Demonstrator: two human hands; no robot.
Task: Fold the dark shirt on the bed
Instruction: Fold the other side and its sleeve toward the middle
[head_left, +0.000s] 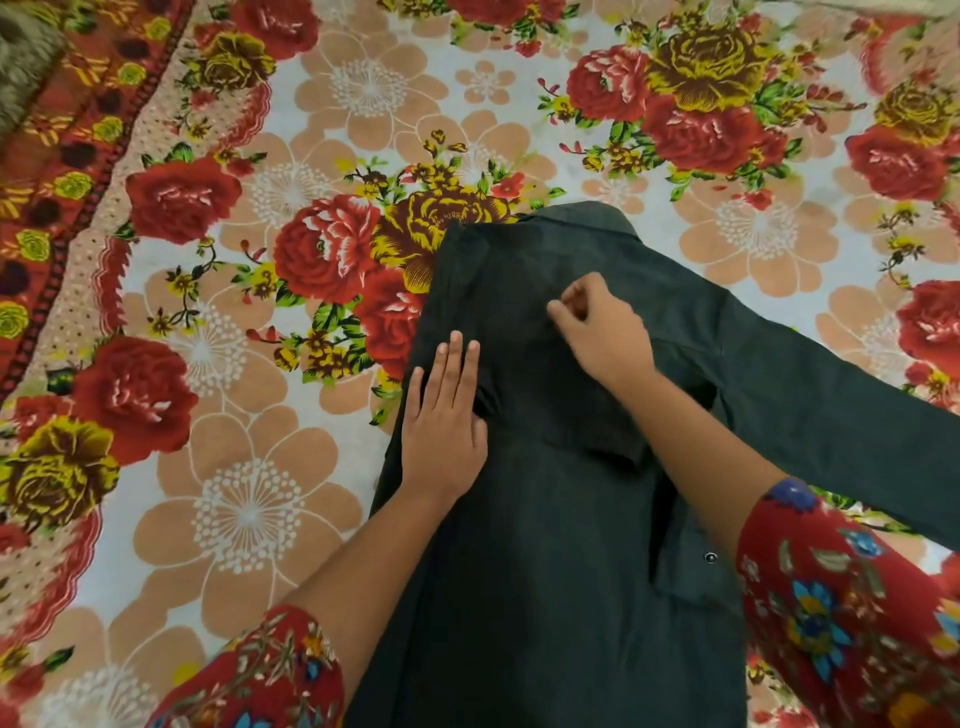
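Observation:
The dark shirt (545, 545) lies flat on the bed, collar at the far end. Its left side is folded inward over the body. The right sleeve (831, 405) stretches out toward the right edge of the view. My left hand (447, 426) rests flat, fingers together, on the folded left edge of the shirt. My right hand (602, 327) is over the upper chest area with its fingers curled and pinched at the cloth. A small button shows on the placket near my right forearm.
The bed is covered by a floral sheet (249, 322) with red roses and peach flowers, with a red patterned border (62, 171) at the left. A brownish fabric item (26, 57) sits in the far left corner.

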